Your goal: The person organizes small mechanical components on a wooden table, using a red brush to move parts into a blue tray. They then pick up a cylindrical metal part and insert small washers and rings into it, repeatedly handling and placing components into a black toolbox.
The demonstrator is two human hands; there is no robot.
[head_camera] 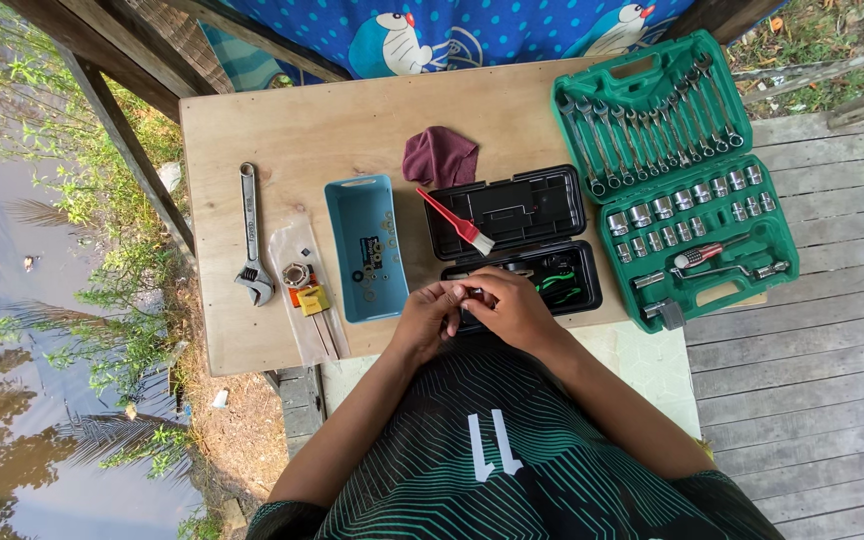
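Both hands meet at the near table edge: left hand (pixel 430 316) and right hand (pixel 508 308) pinch a small dark part (pixel 474 294) between fingertips, just over the open black case (pixel 518 250). It is too small to identify. Best worked low over the case, blue tray (pixel 365 248) alongside, so anything dropped stays caught.

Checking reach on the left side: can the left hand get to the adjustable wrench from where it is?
Probably yes. The left hand is beside the blue tray; the adjustable wrench lies further left on open board, past a flat plastic bag.
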